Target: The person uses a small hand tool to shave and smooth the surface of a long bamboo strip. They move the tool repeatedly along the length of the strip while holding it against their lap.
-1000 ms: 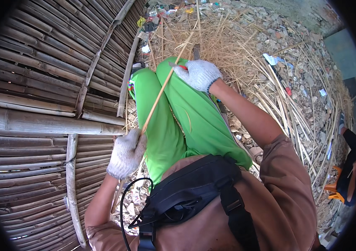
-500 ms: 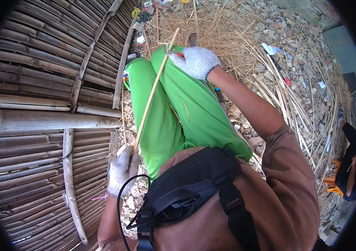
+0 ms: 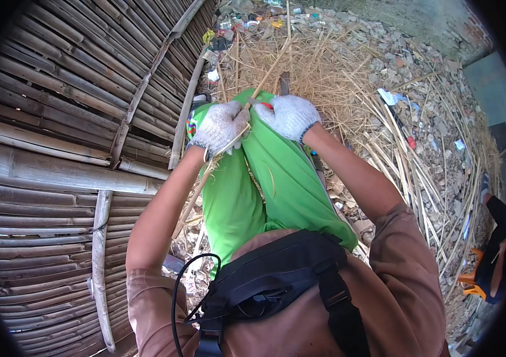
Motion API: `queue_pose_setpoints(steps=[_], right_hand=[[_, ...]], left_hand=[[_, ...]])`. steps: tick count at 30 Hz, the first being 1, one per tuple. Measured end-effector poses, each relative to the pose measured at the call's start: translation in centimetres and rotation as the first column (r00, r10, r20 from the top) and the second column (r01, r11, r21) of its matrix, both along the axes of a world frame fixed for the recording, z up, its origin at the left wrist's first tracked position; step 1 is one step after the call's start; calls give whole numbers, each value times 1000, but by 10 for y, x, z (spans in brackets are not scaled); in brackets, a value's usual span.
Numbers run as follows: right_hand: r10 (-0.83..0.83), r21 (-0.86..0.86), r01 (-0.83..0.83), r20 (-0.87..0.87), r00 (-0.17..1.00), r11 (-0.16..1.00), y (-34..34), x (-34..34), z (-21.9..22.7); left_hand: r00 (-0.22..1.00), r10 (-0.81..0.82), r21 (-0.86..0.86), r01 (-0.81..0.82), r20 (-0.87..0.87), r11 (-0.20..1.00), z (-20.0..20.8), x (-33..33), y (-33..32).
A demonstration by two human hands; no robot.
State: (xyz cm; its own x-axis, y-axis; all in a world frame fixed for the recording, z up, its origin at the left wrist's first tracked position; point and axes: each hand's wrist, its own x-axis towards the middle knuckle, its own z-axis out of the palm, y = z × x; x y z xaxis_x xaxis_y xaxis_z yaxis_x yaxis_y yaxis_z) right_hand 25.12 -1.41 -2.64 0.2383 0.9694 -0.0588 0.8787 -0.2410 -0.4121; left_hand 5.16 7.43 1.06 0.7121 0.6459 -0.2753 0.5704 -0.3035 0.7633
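Note:
A long, thin bamboo stick slants over my knees in green trousers. My left hand, in a white knitted glove, is closed around it near the knee. The stick's lower part runs under my left forearm. My right hand, gloved too, is closed beside it on the right thigh. A dark, broad knife blade sticks out beyond this hand, and a bit of red shows by the thumb; the rest of the grip is hidden. A thin pale strip curls at my left wrist.
A bamboo slat wall stands close on my left. Straw-like shavings and split bamboo strips cover the ground ahead and to the right, among rubble and litter. A person with an orange stool is at the far right.
My left hand has moved up and away from me, from the stick's near end to beside my right hand. The right hand stays on the thigh with the knife.

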Motion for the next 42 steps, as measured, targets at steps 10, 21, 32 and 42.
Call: queue_pose_setpoints(steps=[10, 21, 32, 42], right_hand=[[7, 31, -6, -32, 999, 1000, 0, 4, -9], [-7, 36, 8, -16, 1000, 999, -1, 8, -10], [-31, -23, 31, -33, 999, 999, -1, 5, -5], [-1, -7, 0, -20, 1000, 1000, -1, 5, -2]], left_hand=[[995, -56, 269, 77, -86, 960, 7, -63, -41], [997, -60, 440, 71, -40, 895, 13, -146, -103], [978, 83, 459, 15, -192, 888, 21, -256, -195], [998, 56, 411, -46, -13, 910, -1, -161, -134]])
